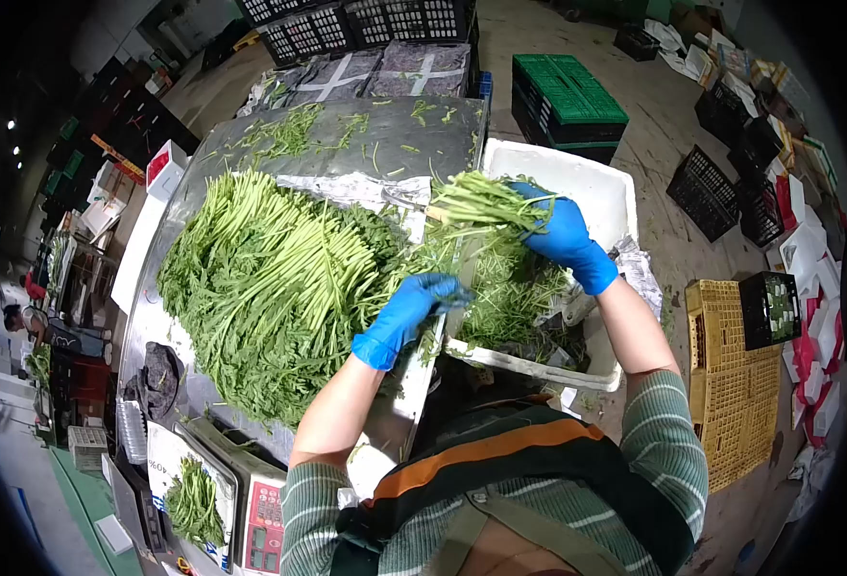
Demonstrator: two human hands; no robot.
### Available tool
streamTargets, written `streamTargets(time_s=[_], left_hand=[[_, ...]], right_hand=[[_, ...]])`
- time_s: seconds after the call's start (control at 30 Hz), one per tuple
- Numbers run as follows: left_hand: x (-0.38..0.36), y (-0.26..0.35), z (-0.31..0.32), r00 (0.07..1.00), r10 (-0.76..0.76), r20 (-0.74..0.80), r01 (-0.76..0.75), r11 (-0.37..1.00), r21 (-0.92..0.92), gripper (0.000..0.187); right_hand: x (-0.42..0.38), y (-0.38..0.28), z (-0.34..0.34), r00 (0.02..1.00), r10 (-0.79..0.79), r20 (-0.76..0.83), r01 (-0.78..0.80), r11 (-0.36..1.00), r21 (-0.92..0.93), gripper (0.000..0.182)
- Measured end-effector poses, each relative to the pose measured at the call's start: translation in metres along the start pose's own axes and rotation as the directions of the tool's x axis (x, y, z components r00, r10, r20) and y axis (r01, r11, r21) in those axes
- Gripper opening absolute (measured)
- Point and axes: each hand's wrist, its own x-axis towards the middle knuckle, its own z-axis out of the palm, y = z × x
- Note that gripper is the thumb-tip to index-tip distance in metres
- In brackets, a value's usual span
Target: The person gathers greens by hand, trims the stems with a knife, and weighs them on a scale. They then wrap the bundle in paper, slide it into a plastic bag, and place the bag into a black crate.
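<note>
My right hand (566, 233), in a blue glove, is wrapped round a bunch of green stems (486, 204) above the edge of a white bin. Lower and to the left, my left hand (414, 312), also gloved in blue, has its fingers bent and pressed together beside the big pile; whatever they may hold is too small to name. That large pile of leafy greens (279, 288) covers much of the metal table (356, 134). Loose leaves and trimmings (510, 302) lie inside the white bin (611, 202).
A scale (263, 523) with a bunch of greens (194, 504) stands at the lower left. Green and black crates (568, 101) are behind the bin, yellow crates (736, 384) at the right. A person (44, 326) is far left.
</note>
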Motion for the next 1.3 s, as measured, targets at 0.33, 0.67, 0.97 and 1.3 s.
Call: streamTargets(time_s=[0.33, 0.67, 0.97, 1.3], left_hand=[[0.004, 0.027, 0.066, 0.993, 0.069, 0.097, -0.061, 0.994, -0.086, 0.044], [-0.024, 0.062, 0.030, 0.461, 0.476, -0.749, -0.887, 0.233, -0.398, 0.049], [-0.321, 0.032, 0.000, 0.049, 0.277, -0.960, -0.625, 0.758, 0.187, 0.039], [-0.558, -0.076, -0.142, 0.080, 0.305, -0.949, 0.946, 0.275, 0.169, 0.039]], right_hand=[[0.035, -0.012, 0.024, 0.872, -0.062, 0.485, 0.360, 0.753, -0.551, 0.009], [0.037, -0.147, 0.002, 0.894, -0.423, 0.150, 0.384, 0.893, 0.235, 0.071], [0.021, -0.259, 0.028, 0.897, -0.442, -0.012, 0.270, 0.525, 0.807, 0.048], [-0.091, -0.407, 0.086, 0.772, -0.623, 0.128, 0.213, 0.443, 0.871, 0.022]])
